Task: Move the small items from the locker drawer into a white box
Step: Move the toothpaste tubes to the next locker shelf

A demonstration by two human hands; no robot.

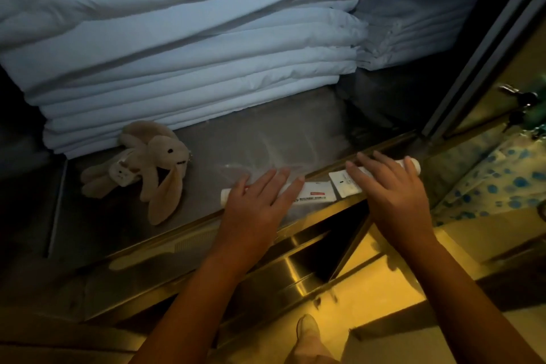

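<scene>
Two white tubes lie along the front edge of the grey locker floor [266,133]. My left hand [260,201] rests flat with straight fingers on the left tube [316,193], which shows a red label. My right hand [390,186] lies over the right tube [345,185], fingers spread and nearly straight; its cap end [413,163] pokes out past the fingertips. A beige plush rabbit [147,168] with a small tag lies on the floor to the left. A thin clear plastic bag [251,168] lies under the tubes. No white box is in view.
A tall stack of folded white linen [183,47] fills the back of the locker, with a smaller pile [410,26] at the right. A metal front rail [183,241] edges the floor. The open door frame [478,50] stands right, keys [520,97] hanging beside it.
</scene>
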